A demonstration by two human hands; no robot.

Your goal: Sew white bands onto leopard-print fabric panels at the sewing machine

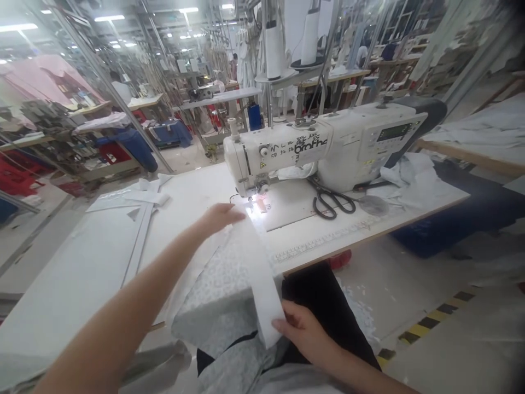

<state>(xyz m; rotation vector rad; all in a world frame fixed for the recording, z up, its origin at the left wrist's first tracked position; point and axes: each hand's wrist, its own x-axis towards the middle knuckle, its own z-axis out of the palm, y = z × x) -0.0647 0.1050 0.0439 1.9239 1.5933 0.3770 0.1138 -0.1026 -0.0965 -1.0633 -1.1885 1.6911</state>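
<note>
A long white fabric strip [258, 268] runs from the needle area of the sewing machine [283, 148] down toward my lap. My left hand [223, 216] pinches the strip's upper end, just in front of the lit presser foot. Lower down, my right hand [299, 325] grips the strip's near end between thumb and fingers. Beneath the strip lies a pale grey patterned fabric [221, 273], which hangs over the table's front edge onto my lap. What the needle is doing cannot be made out in the glare.
Black-handled scissors [334, 202] lie on the table right of the needle. A measuring tape [315, 243] runs along the front edge. White strips [145, 197] rest at the left, and crumpled white cloth [410, 172] at the right. Thread cones [274, 52] stand behind the machine.
</note>
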